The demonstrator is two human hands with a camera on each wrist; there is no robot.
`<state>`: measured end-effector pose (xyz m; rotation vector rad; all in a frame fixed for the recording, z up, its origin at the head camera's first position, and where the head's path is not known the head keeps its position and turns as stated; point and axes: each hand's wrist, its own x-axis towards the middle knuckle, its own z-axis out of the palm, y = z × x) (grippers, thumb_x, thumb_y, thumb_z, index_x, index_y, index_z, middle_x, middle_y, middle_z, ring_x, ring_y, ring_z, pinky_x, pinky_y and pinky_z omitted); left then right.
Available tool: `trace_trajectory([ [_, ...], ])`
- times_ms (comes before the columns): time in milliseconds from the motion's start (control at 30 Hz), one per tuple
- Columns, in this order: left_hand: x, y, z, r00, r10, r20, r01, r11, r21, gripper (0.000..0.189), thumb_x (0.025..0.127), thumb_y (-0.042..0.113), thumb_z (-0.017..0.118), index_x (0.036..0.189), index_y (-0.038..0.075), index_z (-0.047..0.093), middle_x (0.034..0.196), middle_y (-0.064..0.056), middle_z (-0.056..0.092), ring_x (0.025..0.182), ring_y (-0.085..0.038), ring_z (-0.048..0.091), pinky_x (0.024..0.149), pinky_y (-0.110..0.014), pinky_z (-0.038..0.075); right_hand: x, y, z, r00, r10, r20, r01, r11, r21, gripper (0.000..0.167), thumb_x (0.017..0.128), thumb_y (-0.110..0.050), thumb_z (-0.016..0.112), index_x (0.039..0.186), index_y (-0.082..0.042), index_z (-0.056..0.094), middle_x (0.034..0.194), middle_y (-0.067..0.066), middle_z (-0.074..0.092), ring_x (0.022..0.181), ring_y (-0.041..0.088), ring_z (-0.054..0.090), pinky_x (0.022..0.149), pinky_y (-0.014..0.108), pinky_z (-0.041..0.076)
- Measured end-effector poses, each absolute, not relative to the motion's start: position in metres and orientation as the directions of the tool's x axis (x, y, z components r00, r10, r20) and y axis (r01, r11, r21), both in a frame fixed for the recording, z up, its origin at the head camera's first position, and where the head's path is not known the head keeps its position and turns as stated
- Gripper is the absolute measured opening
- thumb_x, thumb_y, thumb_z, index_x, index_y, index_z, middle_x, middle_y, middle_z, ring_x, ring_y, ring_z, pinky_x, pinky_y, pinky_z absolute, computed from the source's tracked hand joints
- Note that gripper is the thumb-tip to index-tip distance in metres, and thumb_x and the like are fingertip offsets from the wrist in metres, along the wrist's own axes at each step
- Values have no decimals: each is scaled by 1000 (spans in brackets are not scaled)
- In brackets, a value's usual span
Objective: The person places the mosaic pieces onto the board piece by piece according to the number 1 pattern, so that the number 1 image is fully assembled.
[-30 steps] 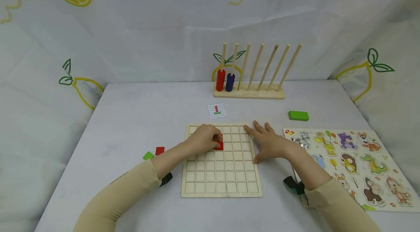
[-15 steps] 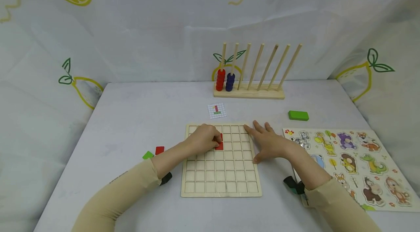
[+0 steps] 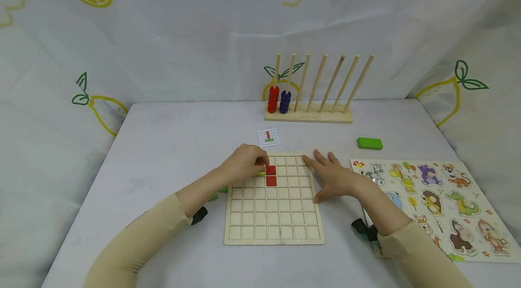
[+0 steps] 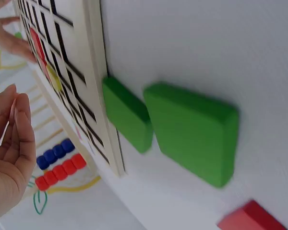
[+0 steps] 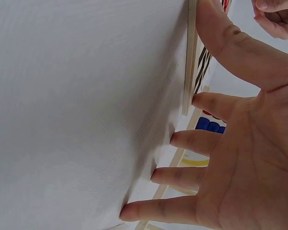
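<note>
A pale wooden grid board lies flat in the head view. Two red square tiles sit on it in one column, with a yellow tile beside the upper one, partly hidden by my left hand. That hand hovers over the upper left of the board; its thumb and finger tips meet, with nothing visible between them in the left wrist view. My right hand is spread at the board's right edge, thumb and index finger touching it. Green tiles lie beside the board's left edge, near a red tile.
A printed pattern card lies behind the board. Further back stands a peg rack with red and blue beads on two pegs. A green block and an animal puzzle board are on the right, the puzzle partly under the right forearm.
My left hand has lifted off the lower red tile and moved up and left, uncovering both red tiles and part of the yellow one. The right hand has stayed put.
</note>
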<state>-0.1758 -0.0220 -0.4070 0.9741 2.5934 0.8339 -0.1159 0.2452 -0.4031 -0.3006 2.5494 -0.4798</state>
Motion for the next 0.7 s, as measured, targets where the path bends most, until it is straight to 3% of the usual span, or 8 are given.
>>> trace_trajectory([
  [400,-201,-77,-395,-795,598,-103,435,679,592,5,89,11,70,90,11,75,86,0,73,79,-14,61,70,-26,50,-116,246,-402,-839,-304,-452,-132,918,-374,109,74,-28,86,159,-16,19,164,27,3,146,61,-2,107,78,21],
  [533,-210,-101,-397,-762,632,-144,434,662,611,5,88,12,70,90,11,75,88,1,74,81,-13,64,73,-27,51,-116,247,-403,-839,-301,-454,-127,919,-374,110,73,-29,86,159,-16,19,165,26,3,146,61,-2,107,78,22],
  [700,-217,-134,-402,-665,700,-258,389,621,681,13,86,8,69,97,13,76,99,0,76,89,-13,64,80,-30,52,-117,246,-405,-840,-294,-456,-121,920,-372,111,72,-30,87,159,-17,19,165,25,4,147,60,-2,107,78,22],
])
